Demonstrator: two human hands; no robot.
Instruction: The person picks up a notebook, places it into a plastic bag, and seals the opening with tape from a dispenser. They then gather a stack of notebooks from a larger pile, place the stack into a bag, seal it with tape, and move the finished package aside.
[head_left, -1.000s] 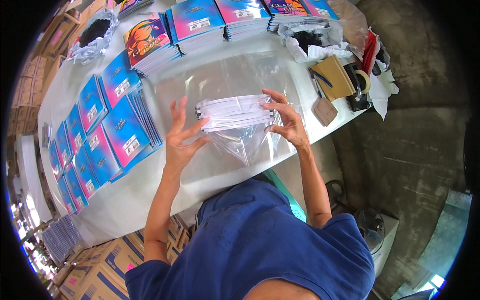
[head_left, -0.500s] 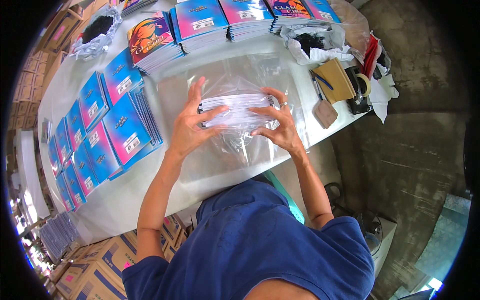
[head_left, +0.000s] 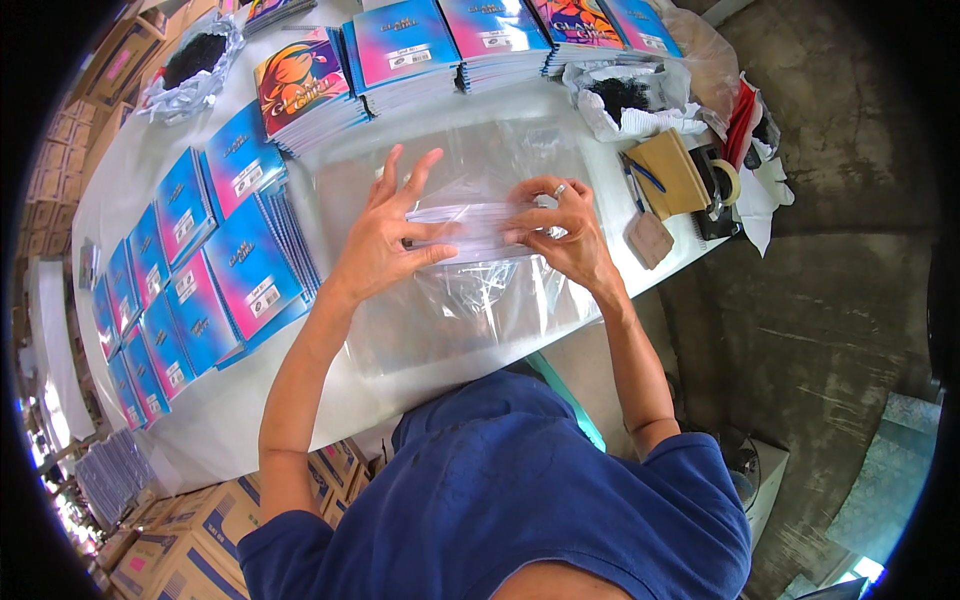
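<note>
A small stack of notebooks (head_left: pixel 472 218), seen edge-on with white page edges facing me, stands wrapped in clear plastic at the middle of the table. My left hand (head_left: pixel 385 238) pinches its left end between thumb and a finger, while two other fingers point upward. At the right end, my right hand (head_left: pixel 568 238), with a ring on one finger, closes on the stack with bent fingers. Beneath them, clear plastic bags (head_left: pixel 400 325) lie spread on the white table. Glare and the plastic blur the covers of the held stack.
Rows of blue-and-pink spiral notebooks (head_left: pixel 250 265) cover the left side. Taller notebook piles (head_left: pixel 405 45) line the far edge. To the right are a crumpled wrapper with black coils (head_left: pixel 620 95), a brown pad (head_left: pixel 668 175), a blue pen (head_left: pixel 645 172) and a tape dispenser (head_left: pixel 715 190). Cartons (head_left: pixel 190 550) stand lower left.
My right hand has curled its fingers closer around the right end and shifted slightly. The left hand's raised fingers have spread upward. The stack looks flatter and a little tilted.
</note>
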